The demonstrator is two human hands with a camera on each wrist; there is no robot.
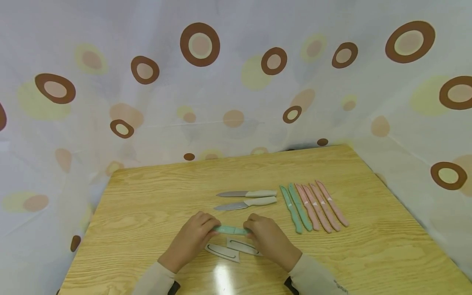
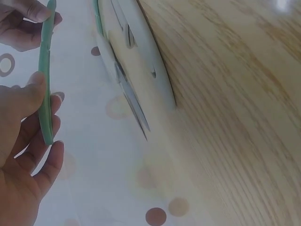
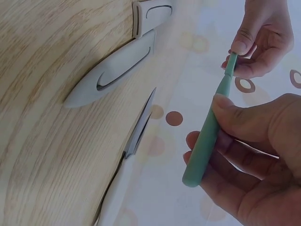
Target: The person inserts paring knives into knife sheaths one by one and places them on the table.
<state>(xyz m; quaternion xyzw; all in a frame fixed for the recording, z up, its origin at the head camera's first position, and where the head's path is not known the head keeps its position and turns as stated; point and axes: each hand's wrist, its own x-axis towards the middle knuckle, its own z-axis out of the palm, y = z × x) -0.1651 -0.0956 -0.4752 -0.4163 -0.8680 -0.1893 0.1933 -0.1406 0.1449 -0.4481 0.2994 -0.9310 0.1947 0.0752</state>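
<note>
Both hands hold one green knife (image 1: 229, 230) in its green sheath, raised level above the front of the table. My left hand (image 1: 191, 238) pinches the sheath (image 2: 44, 110) between thumb and fingers. At the other end, the fingers of my right hand (image 1: 272, 241) curl round the handle (image 3: 203, 149). Blade and sheath look joined; no bare metal shows on this knife. Below the hands lie two white sheaths, one on the left (image 1: 222, 252) and one on the right (image 1: 241, 246), partly covered by the right hand. Beyond them are two bare-bladed knives with white handles, a far one (image 1: 261, 193) and a near one (image 1: 259, 201).
To the right, two green sheathed knives (image 1: 291, 209) and several pink sheathed knives (image 1: 324, 207) lie side by side in a slanted row. The wooden table (image 1: 147, 196) meets a patterned curtain (image 1: 228, 94) at its back and sides.
</note>
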